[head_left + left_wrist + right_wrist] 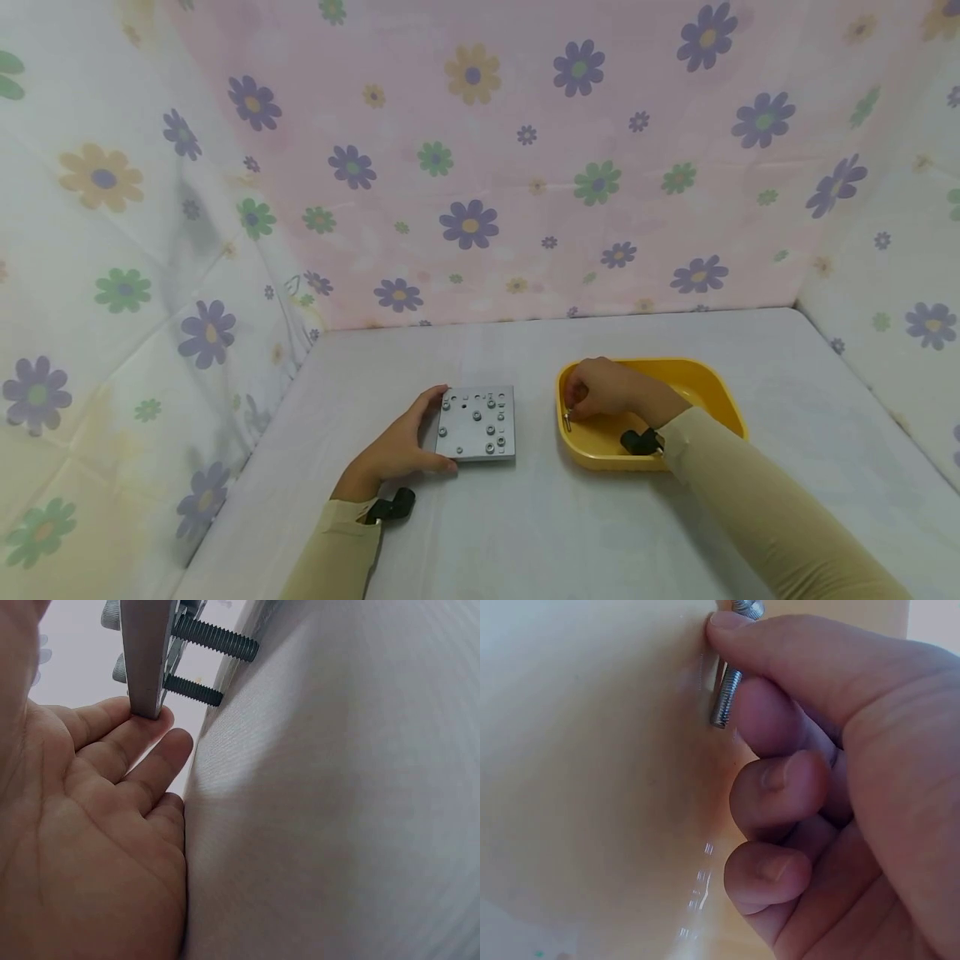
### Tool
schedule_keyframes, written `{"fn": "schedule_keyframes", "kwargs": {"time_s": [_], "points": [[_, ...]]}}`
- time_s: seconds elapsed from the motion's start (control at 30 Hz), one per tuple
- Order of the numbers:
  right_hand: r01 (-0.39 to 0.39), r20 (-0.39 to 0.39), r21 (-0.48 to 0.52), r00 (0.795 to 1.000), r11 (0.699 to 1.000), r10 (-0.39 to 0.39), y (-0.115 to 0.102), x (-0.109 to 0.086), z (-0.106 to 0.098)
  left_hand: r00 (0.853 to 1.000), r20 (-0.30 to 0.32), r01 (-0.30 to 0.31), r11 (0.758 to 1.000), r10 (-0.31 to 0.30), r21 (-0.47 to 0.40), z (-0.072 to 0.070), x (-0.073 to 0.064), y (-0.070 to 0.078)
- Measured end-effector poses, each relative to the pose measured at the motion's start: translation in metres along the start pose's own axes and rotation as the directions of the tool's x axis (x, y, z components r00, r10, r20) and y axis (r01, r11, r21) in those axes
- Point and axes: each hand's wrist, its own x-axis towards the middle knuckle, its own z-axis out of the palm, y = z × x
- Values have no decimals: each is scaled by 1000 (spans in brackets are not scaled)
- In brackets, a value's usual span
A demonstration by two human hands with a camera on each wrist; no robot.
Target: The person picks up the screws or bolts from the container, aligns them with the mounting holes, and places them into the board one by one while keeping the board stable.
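My left hand (pixel 397 446) grips a grey metal plate (pixel 468 435) by its left side, thumb at the near edge and fingers at the far corner. Several socket-head screws (pixel 477 415) stand in the plate's holes, and other holes show bare. From the left wrist, threaded shanks (pixel 217 639) stick out below the plate (pixel 147 660), which is raised over the table. Inside the yellow tray (pixel 600 462), my right hand (pixel 609 390) pinches a small metal screw (pixel 726 701) between thumb and index finger, close to the tray's left wall. Its other fingers are curled.
The tray stands to the right of the plate on a white-covered table (pixel 480 533). Flower-patterned cloth (pixel 420 108) walls off the back and both sides. A small black camera (pixel 401 502) sits at the left wrist, another camera (pixel 640 442) at the right.
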Motion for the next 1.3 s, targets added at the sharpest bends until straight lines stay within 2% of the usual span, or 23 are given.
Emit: {"fn": "schedule_keyframes", "kwargs": {"time_s": [0.5, 0.67, 0.9, 1.3], "points": [[-11, -18, -44, 1000, 999, 10, -6, -4, -6, 1000, 5, 4, 1000, -4, -2, 0, 0, 2], [-4, -64, -52, 998, 999, 1, -11, -7, -11, 1000, 6, 10, 1000, -10, -7, 0, 0, 2], [59, -150, -47, 987, 997, -66, -19, -11, -20, 1000, 4, 6, 1000, -6, -7, -1, 0, 1], [78, -227, -5, 971, 997, -77, -37, -18, -32, 1000, 5, 15, 1000, -15, -6, 0, 0, -1]]}}
